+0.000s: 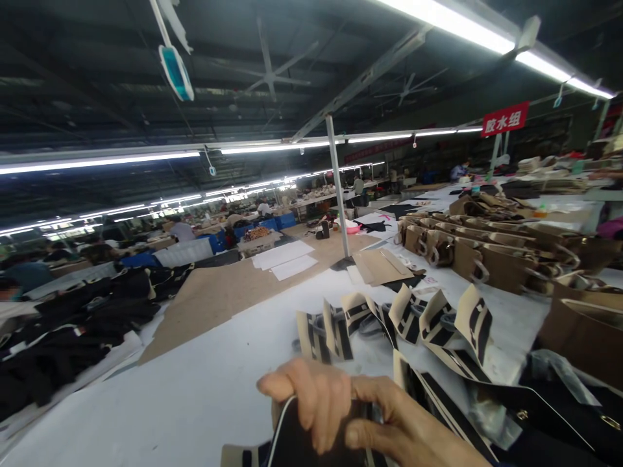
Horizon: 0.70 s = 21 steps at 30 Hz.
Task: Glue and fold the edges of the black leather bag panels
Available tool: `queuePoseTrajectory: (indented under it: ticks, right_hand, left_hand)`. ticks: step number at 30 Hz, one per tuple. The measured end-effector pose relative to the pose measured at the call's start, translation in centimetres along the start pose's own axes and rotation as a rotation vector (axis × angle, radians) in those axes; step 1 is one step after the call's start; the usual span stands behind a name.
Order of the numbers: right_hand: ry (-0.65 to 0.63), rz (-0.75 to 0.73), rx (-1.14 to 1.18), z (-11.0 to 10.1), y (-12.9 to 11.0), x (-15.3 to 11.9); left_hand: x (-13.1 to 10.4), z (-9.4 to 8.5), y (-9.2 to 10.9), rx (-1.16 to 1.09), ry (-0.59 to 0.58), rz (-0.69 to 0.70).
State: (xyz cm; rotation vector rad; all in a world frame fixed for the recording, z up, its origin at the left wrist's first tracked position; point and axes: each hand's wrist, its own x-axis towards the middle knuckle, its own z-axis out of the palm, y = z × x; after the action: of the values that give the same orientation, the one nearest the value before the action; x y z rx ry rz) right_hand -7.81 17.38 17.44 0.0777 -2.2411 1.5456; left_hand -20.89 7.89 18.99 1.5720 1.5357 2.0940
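Note:
A dark panel with a pale edge stands at the bottom middle of the view. My left hand is folded over its top, with the fingers bent down across the dark face. Against it on the right, my right hand grips the same panel, its thumb on the dark face. The two hands touch each other. Just beyond them is a row of curved cream and black pieces. Part of another cream and black piece shows at the lower left of the panel.
The white table spreads to the left. Brown bags line the right side. Black items with clear plastic lie at the lower right. Dark goods are at the far left. A metal post rises beyond brown board.

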Motion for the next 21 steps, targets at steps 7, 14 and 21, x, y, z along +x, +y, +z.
queuePoseTrajectory:
  ticks: [7, 14, 21]
  right_hand:
    - [0.067, 0.035, -0.255, -2.4, -0.8, -0.1]
    - [0.092, 0.009, -0.562, -2.8, -0.2, -0.5]
    - [0.093, -0.221, -0.623, -0.5, -1.1, -0.3]
  left_hand:
    - [-3.7, -3.2, 5.8, -0.449, 0.311, -0.626]
    - [-5.3, -4.7, 4.4, 0.477, 0.194, -0.507]
    - [-6.2, -3.2, 3.6, 0.492, 0.24, -0.548]
